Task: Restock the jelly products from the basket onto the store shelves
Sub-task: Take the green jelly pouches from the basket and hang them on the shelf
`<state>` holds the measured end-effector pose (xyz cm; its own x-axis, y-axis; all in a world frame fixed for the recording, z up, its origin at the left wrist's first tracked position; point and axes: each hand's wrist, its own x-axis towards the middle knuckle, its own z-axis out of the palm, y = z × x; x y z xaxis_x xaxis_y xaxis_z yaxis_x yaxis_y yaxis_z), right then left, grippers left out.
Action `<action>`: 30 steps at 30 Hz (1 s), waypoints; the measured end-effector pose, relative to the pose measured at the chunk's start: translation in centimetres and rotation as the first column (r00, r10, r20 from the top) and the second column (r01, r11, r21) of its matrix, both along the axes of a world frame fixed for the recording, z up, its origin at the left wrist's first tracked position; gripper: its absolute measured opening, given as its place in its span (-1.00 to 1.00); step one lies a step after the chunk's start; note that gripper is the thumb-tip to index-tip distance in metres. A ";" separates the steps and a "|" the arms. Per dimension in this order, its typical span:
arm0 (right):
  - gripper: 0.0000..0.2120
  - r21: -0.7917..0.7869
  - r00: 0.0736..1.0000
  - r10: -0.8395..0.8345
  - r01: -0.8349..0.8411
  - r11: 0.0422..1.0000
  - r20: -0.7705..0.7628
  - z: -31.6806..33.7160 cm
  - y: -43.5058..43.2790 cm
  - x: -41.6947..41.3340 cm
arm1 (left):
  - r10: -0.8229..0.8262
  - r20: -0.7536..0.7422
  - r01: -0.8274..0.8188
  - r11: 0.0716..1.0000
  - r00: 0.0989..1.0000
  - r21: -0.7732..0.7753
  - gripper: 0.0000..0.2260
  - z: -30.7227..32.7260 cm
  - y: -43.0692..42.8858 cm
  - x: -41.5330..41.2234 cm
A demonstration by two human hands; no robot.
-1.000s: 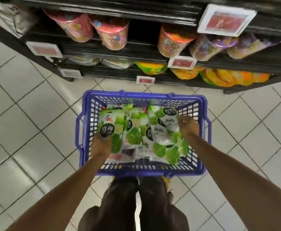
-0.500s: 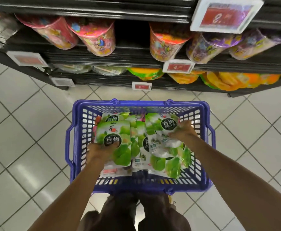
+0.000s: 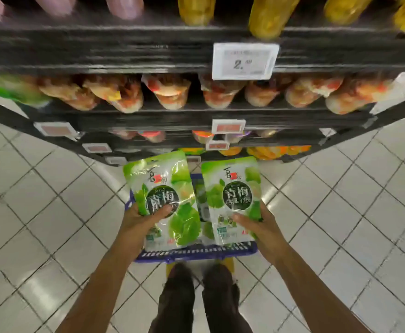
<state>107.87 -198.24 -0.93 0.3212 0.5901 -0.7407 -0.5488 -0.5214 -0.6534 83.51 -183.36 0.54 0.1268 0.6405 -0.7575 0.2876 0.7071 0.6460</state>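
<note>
Above the latticed basket (image 3: 196, 252), left hand (image 3: 137, 223) and right hand (image 3: 262, 228) hold glossy pouches (image 3: 159, 181).

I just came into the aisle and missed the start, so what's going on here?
A person is restocking jelly. The left hand grips one green jelly pouch and the right hand grips a second green pouch, both held above the blue basket on the tiled floor, in front of the black shelves. Neither pouch is on a shelf yet.
</note>
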 end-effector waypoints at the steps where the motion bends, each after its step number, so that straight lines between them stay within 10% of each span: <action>1: -0.38 0.059 0.999 -0.028 0.027 0.998 0.031 3.2 -0.2 0.1 | -0.012 0.020 0.012 0.999 1.000 0.032 -0.51 3.3 0.3 -0.1; 5: -0.61 0.236 0.976 -0.148 0.107 0.966 0.163 15.9 0.0 -0.2 | -0.058 0.129 0.035 0.984 0.990 0.173 -0.56 15.3 1.5 0.1; 15: -0.40 0.612 0.860 -0.405 0.144 0.778 0.312 39.7 2.4 -0.2 | -0.340 0.278 0.107 0.783 0.899 0.612 -0.67 39.0 4.5 2.7; 30: -0.30 0.748 0.748 -0.533 0.073 0.660 0.397 54.2 -0.8 1.1 | -0.491 0.472 0.023 0.710 0.732 0.703 -0.62 53.2 4.1 4.6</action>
<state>109.00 -199.06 53.23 0.7721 0.6110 0.1749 -0.0169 0.2949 -0.9554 88.15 -179.28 53.77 0.6232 0.7747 0.1075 -0.2124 0.0353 0.9765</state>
